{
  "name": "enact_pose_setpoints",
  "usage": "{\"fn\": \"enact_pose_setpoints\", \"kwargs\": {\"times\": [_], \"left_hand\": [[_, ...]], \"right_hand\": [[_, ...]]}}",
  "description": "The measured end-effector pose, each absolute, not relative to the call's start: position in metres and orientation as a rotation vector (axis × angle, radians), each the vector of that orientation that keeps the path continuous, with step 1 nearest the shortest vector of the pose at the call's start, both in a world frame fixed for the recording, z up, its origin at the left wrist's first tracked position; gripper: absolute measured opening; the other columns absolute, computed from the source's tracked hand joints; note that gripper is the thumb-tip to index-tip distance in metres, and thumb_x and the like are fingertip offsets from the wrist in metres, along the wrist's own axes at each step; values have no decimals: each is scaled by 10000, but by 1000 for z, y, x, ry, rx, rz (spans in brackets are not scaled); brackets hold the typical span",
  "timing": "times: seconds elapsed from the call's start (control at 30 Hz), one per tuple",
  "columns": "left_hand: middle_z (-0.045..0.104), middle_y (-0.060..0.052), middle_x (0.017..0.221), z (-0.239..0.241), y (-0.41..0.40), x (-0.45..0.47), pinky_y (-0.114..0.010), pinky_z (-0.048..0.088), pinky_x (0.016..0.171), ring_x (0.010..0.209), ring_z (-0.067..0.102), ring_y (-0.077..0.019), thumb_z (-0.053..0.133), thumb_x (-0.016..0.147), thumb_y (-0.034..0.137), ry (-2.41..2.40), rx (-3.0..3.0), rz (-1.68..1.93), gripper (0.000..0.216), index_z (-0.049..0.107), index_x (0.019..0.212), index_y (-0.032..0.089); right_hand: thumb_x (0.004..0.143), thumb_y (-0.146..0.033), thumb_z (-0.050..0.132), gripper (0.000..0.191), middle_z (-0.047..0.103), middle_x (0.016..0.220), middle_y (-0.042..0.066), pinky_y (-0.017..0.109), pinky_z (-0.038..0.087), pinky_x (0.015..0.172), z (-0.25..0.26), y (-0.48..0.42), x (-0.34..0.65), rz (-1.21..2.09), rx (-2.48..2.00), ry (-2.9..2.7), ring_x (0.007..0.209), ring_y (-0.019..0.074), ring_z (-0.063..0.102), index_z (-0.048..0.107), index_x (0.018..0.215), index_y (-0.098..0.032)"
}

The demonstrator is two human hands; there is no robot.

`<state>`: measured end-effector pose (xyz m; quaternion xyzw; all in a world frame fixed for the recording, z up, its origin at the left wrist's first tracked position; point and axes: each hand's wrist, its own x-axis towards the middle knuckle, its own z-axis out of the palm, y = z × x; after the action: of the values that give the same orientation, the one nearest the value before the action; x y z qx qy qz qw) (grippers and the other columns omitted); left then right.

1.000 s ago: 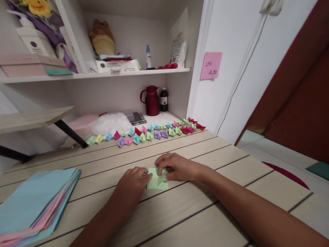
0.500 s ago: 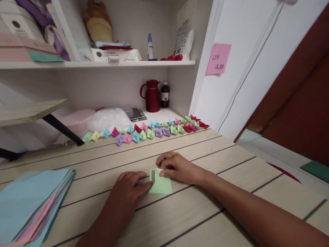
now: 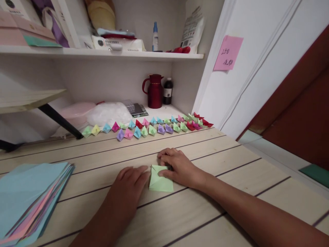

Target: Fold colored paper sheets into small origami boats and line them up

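A pale green folded paper (image 3: 160, 183) lies flat on the wooden-slat table, small and roughly square, with diagonal creases and a narrow folded edge at its upper left. My right hand (image 3: 178, 166) holds it from the right: the thumb presses on its top face and the fingers curl at its far right edge, partly hiding that corner. My left hand (image 3: 131, 183) rests at the paper's left edge, fingers stretched out and lying flat, with the fingertips close to the fold. Whether they touch it I cannot tell.
Rows of small colourful paper boats (image 3: 151, 130) stand along the table's back edge. A stack of coloured paper sheets (image 3: 33, 185) lies at the left. Behind are a dark red jug (image 3: 155, 92), a dark bottle (image 3: 168, 92) and a black stand leg (image 3: 60, 120).
The paper's left flap, raised and partly open before, now lies folded over flat. My left fingers have shifted off the paper to its left edge. The camera view has tilted down slightly.
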<state>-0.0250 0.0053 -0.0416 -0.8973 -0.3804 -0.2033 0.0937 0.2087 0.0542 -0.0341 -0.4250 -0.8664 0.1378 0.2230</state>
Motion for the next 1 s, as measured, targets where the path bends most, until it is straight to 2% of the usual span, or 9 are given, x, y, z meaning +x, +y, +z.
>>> {"fn": "enact_pose_setpoints", "kwargs": {"times": [0.07, 0.13, 0.27, 0.4, 0.57, 0.67, 0.73, 0.87, 1.0], "left_hand": [[532, -96, 1387, -43, 6, -24, -428, 444, 958, 1167, 550, -233, 393, 853, 16, -1102, -2655, -599, 543, 510, 1330, 246], [464, -62, 1461, -43, 7, -24, -448, 413, 991, 1257, 486, -250, 399, 873, 36, -1029, -2686, -537, 552, 493, 1345, 307], [496, -19, 1445, -42, 10, -27, -473, 376, 1018, 1300, 444, -267, 432, 915, 124, -947, -2727, -452, 416, 580, 1251, 319], [494, -22, 1447, -41, 11, -27, -466, 373, 1014, 1300, 449, -262, 419, 901, 106, -940, -2743, -455, 427, 597, 1232, 308], [589, 2, 1357, -42, 12, -27, -440, 337, 1058, 1305, 452, -233, 442, 845, 51, -895, -2792, -427, 511, 561, 1278, 297], [616, 8, 1324, -42, 12, -26, -414, 378, 1025, 1232, 526, -215, 424, 756, -19, -928, -2836, -383, 632, 551, 1295, 286], [616, 3, 1324, -42, 10, -24, -404, 421, 979, 1204, 550, -222, 417, 724, -31, -967, -2850, -358, 649, 569, 1280, 268], [629, -19, 1306, -43, 7, -19, -412, 464, 942, 1196, 557, -229, 420, 755, -16, -1046, -2848, -425, 591, 595, 1251, 255], [651, -50, 1270, -45, 6, -19, -432, 484, 938, 1164, 581, -228, 434, 841, 46, -1085, -2820, -576, 453, 626, 1200, 245]], "right_hand": [[788, -353, 712, 204, 603, 1117, 66, 404, 375, 903, -35, 55, 208, 382, -1177, -2385, 1030, 245, 537, 581, 848, -208], [788, -351, 713, 201, 605, 1097, 61, 402, 377, 903, -35, 55, 208, 399, -1174, -2378, 1012, 238, 539, 585, 852, -210], [749, -302, 751, 296, 579, 1108, 62, 371, 405, 876, -32, 57, 213, 488, -1173, -2329, 985, 218, 541, 605, 997, -232], [720, -220, 754, 458, 542, 1136, 63, 326, 439, 804, -26, 58, 221, 587, -1257, -2249, 878, 177, 550, 585, 1144, -254], [710, -170, 742, 390, 564, 1058, 49, 313, 440, 800, -24, 59, 224, 578, -1316, -2242, 879, 181, 546, 634, 1077, -243], [726, -110, 706, 354, 572, 1053, 40, 290, 453, 791, -27, 59, 223, 606, -1203, -2231, 848, 156, 558, 654, 1051, -241], [761, -75, 659, 292, 598, 1050, 33, 292, 451, 840, -29, 59, 222, 613, -1062, -2280, 890, 155, 575, 682, 998, -243], [825, -93, 611, 216, 659, 1017, 28, 338, 416, 938, -25, 57, 223, 504, -969, -2403, 982, 183, 591, 725, 917, -252], [852, -137, 603, 222, 656, 1089, 46, 353, 418, 943, -17, 53, 226, 459, -950, -2501, 1031, 201, 586, 713, 1004, -255]]}}
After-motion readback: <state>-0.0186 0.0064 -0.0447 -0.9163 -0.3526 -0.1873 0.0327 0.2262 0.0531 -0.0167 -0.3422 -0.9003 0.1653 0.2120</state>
